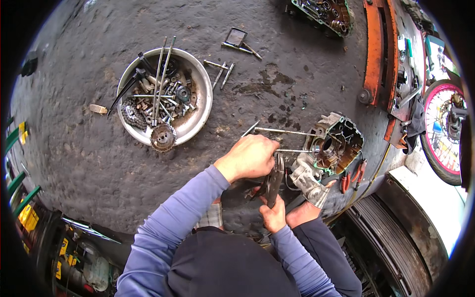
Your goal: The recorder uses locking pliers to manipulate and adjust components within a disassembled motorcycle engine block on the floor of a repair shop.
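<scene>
My right hand is wrapped round a dark, worn pliers-like tool, its upper end close to a long metal stud. My left hand is closed just above and left of the tool; its fingertips are partly hidden, so what they hold does not show. Both studs reach left from an opened engine crankcase half, and the upper stud ends near my left knuckles. A short metal rod shows beside that hand.
A metal bowl at left holds a chain, a gear, bolts and long rods. Loose bolts lie beside it. Red-handled pliers sit right of the crankcase. Another engine casing and an orange metal frame stand farther off.
</scene>
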Available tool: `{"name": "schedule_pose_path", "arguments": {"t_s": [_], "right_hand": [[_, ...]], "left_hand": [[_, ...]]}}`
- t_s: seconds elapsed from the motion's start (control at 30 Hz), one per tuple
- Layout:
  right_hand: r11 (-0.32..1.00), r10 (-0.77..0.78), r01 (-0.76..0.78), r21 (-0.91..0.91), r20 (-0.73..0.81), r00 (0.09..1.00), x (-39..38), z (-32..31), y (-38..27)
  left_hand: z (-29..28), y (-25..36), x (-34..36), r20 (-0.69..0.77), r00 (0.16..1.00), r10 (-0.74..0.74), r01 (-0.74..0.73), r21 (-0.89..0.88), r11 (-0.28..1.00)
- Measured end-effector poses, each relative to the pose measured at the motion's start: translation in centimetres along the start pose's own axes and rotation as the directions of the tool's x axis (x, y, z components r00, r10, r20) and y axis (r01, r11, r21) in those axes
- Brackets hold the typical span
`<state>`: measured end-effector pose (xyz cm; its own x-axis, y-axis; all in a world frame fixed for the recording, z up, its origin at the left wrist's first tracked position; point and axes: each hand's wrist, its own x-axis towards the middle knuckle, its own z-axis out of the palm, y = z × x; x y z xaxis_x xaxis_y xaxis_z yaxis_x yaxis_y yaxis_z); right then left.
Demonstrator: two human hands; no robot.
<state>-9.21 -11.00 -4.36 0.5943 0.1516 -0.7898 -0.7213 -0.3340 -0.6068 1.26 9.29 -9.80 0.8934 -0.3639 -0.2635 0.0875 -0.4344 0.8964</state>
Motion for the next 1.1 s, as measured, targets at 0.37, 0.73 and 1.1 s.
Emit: {"name": "schedule_pose_path", "arguments": {"t_s": [0.37,0.73,1.1], "right_hand": [[0.996,-0.025,0.022,-0.081,-0.028,0.999,1.2,-0.6,-0.1],[0.997,0.045,-0.047,-0.062,-0.042,0.998,1.7,-0.6,0.9],[0.974,0.005,-0.054,-0.220,-0.218,0.976,2.4,1.0,1.2]], "left_hand": [[0.3,-0.1,0.2,0.028,0.998,-0.057,0.056,0.013,0.998],[0.4,0.0,0.1,-0.032,0.999,-0.027,0.028,0.013,1.000],[0.8,-0.5,0.1,-0.043,0.999,-0.026,0.027,0.021,0.999]]}}
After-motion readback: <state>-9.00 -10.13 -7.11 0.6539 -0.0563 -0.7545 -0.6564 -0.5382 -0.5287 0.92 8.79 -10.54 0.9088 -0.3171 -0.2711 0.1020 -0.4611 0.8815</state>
